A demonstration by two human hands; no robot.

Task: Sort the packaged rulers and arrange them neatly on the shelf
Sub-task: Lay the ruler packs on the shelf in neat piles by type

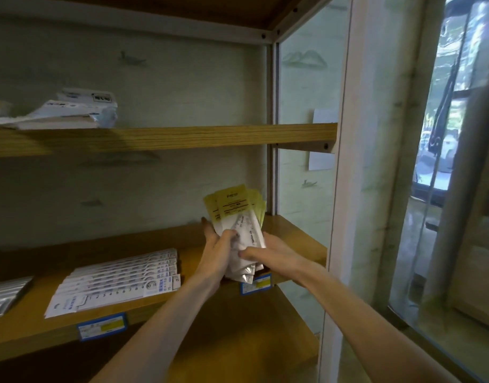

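A bundle of packaged rulers with yellow header cards (237, 217) stands nearly upright over the right end of the middle shelf (290, 233). My left hand (218, 244) grips the bundle from the left. My right hand (268, 254) holds it from the right, thumb across the clear wrappers. The lower ends of the packs reach the shelf's front edge. A fanned stack of white packaged rulers (118, 280) lies flat on the same shelf, left of my hands.
More silvery packs (2, 297) lie at the far left of the middle shelf. A loose pile of white packages (71, 111) sits on the upper shelf (182, 138). Blue price labels (102, 326) hang on the front edge. A glass panel (301, 172) closes the right side.
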